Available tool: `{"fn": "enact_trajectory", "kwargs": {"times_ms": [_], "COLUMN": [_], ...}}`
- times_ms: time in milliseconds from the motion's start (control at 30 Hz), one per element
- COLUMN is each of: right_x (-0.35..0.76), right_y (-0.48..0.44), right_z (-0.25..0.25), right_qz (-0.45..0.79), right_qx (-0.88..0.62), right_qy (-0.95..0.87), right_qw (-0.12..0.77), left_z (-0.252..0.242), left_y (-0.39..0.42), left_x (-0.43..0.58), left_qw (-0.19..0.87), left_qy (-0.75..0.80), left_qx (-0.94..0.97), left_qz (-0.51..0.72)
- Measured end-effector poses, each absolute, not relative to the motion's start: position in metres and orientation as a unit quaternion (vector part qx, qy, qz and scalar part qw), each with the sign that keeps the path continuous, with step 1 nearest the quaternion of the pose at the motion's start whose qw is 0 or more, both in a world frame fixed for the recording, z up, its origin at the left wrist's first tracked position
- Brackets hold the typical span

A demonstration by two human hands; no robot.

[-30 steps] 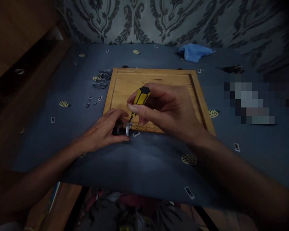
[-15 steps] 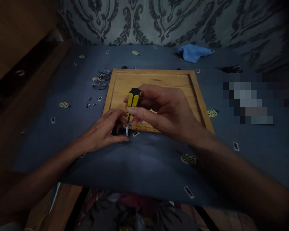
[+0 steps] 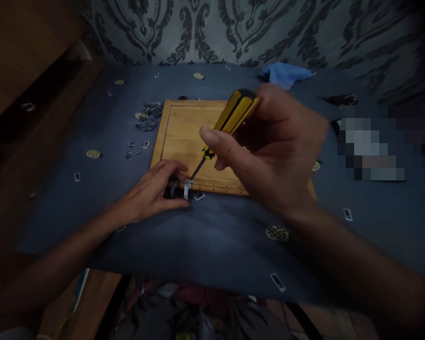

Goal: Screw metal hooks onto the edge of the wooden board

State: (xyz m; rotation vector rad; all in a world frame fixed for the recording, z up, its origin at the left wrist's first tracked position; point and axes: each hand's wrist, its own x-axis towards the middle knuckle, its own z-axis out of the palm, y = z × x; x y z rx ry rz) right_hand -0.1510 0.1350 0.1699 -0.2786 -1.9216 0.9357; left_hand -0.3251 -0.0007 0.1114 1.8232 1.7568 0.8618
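My right hand (image 3: 272, 146) grips a yellow-and-black screwdriver (image 3: 235, 113), tilted with its handle up to the right. The thin shaft points down left, its tip beside a small silver metal hook (image 3: 187, 190) at the near edge of a wooden board (image 3: 194, 127). Around that hook curl the thumb and fingers of my left hand (image 3: 156, 191), the thumb under its lower end. A second, darker hook (image 3: 173, 188) sits just left of it, partly in the hand's shadow. Small dark holes run along the board's near edge to the right.
Left of the board lie several loose metal hooks (image 3: 148, 118) and a few small screws (image 3: 130, 151) on the dark patterned cloth (image 3: 212, 245). A blue rag (image 3: 285, 75) lies at the back right, near a dark object (image 3: 342, 100). A blurred-out patch covers something at right.
My right hand has moved up and to the right, and the screwdriver has gone from nearly upright to tilted. My left hand stays at the hooks.
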Motion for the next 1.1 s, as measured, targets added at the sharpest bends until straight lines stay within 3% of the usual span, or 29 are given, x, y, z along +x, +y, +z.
{"fn": "enact_trajectory", "kwargs": {"times_ms": [533, 800, 1100], "right_x": [-0.159, -0.156, -0.156], "right_y": [0.141, 0.14, 0.143], "right_z": [0.144, 0.152, 0.156], "right_qz": [0.307, 0.253, 0.315], "right_qx": [-0.116, -0.045, -0.024], "right_qy": [-0.83, -0.873, -0.875], "right_qw": [0.451, 0.414, 0.366], "left_z": [0.107, 0.109, 0.109], "left_y": [0.0, 0.0, 0.001], "left_x": [-0.326, -0.327, -0.326], "left_qw": [0.217, 0.214, 0.213], "left_qy": [0.632, 0.632, 0.629], "left_qx": [0.673, 0.68, 0.683], "left_qz": [0.317, 0.303, 0.305]}}
